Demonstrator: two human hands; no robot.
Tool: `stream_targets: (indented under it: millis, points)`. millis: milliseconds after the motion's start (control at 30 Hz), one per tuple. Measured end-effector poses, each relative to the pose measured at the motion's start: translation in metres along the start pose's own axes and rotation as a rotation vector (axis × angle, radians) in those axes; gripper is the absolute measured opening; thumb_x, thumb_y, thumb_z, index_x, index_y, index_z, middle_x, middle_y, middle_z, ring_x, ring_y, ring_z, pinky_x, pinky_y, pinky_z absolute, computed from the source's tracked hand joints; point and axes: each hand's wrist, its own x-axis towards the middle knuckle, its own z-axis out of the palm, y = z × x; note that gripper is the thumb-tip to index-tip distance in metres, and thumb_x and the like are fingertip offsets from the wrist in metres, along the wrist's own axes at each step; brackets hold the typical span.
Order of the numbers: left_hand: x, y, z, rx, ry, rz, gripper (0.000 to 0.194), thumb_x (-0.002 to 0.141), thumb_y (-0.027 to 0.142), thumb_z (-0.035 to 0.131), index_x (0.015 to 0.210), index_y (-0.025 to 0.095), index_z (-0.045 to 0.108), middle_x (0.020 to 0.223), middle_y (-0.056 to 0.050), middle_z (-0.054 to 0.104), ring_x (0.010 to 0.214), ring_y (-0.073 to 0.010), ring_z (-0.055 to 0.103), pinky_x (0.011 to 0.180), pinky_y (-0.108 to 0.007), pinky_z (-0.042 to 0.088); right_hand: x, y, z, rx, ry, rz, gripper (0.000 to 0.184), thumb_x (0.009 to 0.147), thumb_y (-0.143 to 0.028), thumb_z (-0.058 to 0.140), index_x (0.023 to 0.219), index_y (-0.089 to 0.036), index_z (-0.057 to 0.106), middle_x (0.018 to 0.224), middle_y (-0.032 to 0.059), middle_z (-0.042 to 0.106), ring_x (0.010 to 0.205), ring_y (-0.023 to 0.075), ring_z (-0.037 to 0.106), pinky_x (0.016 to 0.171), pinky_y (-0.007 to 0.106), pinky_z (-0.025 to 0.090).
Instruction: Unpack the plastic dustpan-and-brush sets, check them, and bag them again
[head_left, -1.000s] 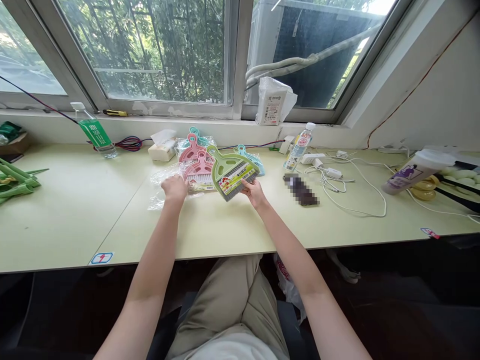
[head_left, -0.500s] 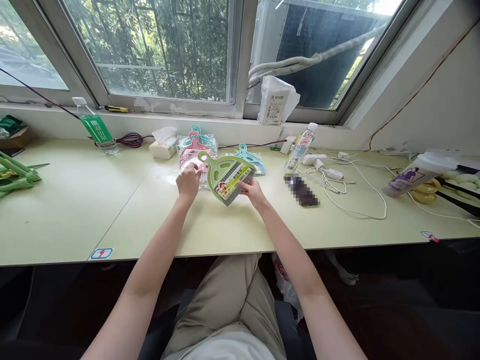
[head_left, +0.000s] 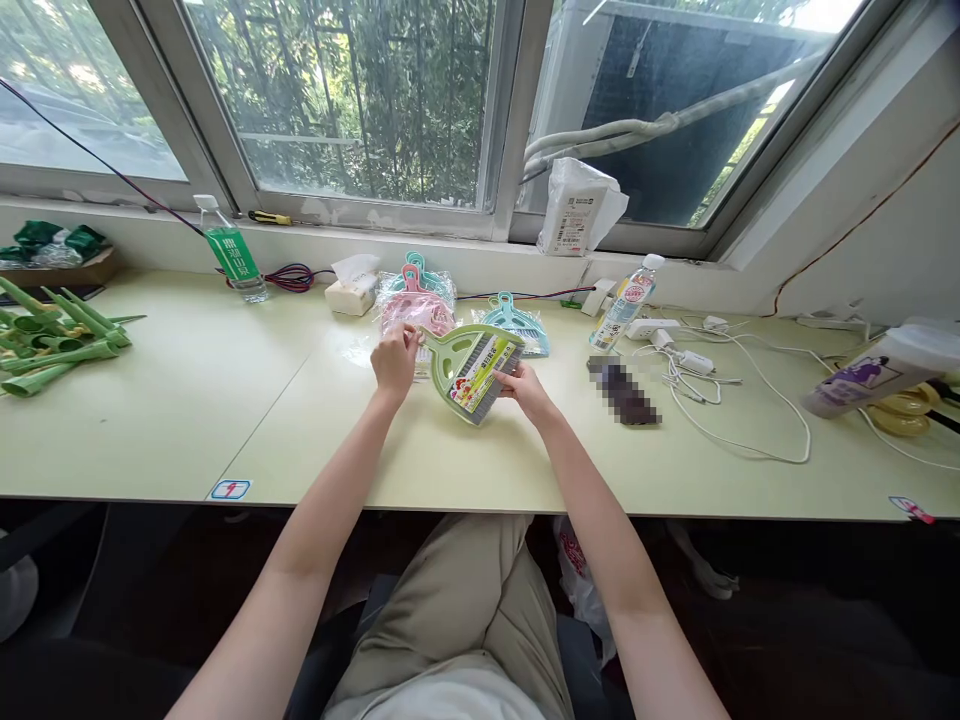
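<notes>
A green mini dustpan [head_left: 448, 352] with a grey-bristled brush [head_left: 491, 395] and a printed label is held tilted above the table. My right hand [head_left: 531, 392] is closed on its right edge, by the bristles. My left hand [head_left: 397, 360] has its fingers pinched at the dustpan's handle end, which they partly cover. Just behind lie a pink dustpan set [head_left: 416, 308] in clear plastic wrap, a teal handle behind it, and a blue dustpan set [head_left: 511, 318] to the right.
Tissues [head_left: 352, 285] and a green-labelled bottle [head_left: 232, 252] stand at the back left. To the right are another bottle [head_left: 626, 305], a blurred-out dark object [head_left: 624, 392], white cables [head_left: 682, 370] and a tilted cup [head_left: 885, 370]. Green stalks [head_left: 64, 340] lie far left.
My left fingers have come onto the dustpan's handle end, and the dustpan has turned slightly and come a little lower. The whole view has shifted left.
</notes>
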Motion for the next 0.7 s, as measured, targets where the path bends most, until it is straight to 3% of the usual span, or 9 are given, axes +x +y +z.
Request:
stream_targets:
  millis: [233, 367, 567, 633, 700]
  points:
    - [-0.004, 0.006, -0.003, 0.01, -0.063, 0.051, 0.029, 0.098, 0.038, 0.041, 0.108, 0.021, 0.062, 0.099, -0.009, 0.066, 0.086, -0.0237, 0.062, 0.07, -0.031, 0.039, 0.002, 0.001, 0.0, 0.053, 0.143, -0.023, 0.027, 0.071, -0.02, 0.08, 0.093, -0.017, 0.065, 0.093, 0.0055, 0.075, 0.078, 0.021, 0.072, 0.079, 0.044, 0.063]
    - [-0.005, 0.01, 0.0, -0.049, -0.004, 0.145, 0.022, 0.095, 0.034, 0.047, 0.098, 0.02, 0.065, 0.117, -0.011, 0.06, 0.113, -0.0275, 0.053, 0.085, -0.035, 0.043, 0.001, 0.0, 0.0, 0.061, 0.105, -0.012, 0.029, 0.07, -0.023, 0.082, 0.093, -0.016, 0.066, 0.094, 0.0063, 0.075, 0.077, 0.0215, 0.072, 0.077, 0.043, 0.063]
    - [-0.015, 0.027, 0.003, -0.19, 0.007, 0.34, 0.015, 0.09, 0.035, 0.057, 0.089, 0.022, 0.066, 0.134, -0.006, 0.054, 0.13, -0.0275, 0.043, 0.116, -0.047, 0.023, -0.003, 0.005, 0.015, 0.057, -0.022, 0.0, 0.037, 0.064, -0.03, 0.086, 0.093, -0.016, 0.068, 0.093, 0.007, 0.076, 0.078, 0.0226, 0.072, 0.075, 0.042, 0.063]
    - [-0.021, 0.033, 0.0, -0.206, 0.029, 0.329, 0.018, 0.089, 0.039, 0.058, 0.095, 0.024, 0.067, 0.142, -0.006, 0.047, 0.138, -0.0291, 0.035, 0.119, -0.051, 0.013, -0.003, 0.007, 0.017, 0.093, 0.024, -0.019, 0.037, 0.065, -0.031, 0.086, 0.094, -0.017, 0.068, 0.095, 0.0065, 0.076, 0.08, 0.0228, 0.073, 0.077, 0.043, 0.063]
    - [-0.025, 0.037, -0.002, -0.225, 0.133, 0.223, 0.03, 0.089, 0.043, 0.059, 0.113, 0.026, 0.064, 0.153, -0.007, 0.033, 0.145, -0.0301, 0.023, 0.12, -0.052, 0.01, -0.002, 0.009, 0.017, 0.128, 0.08, -0.041, 0.035, 0.066, -0.032, 0.085, 0.092, -0.017, 0.067, 0.095, 0.0063, 0.076, 0.082, 0.0232, 0.073, 0.08, 0.043, 0.062]
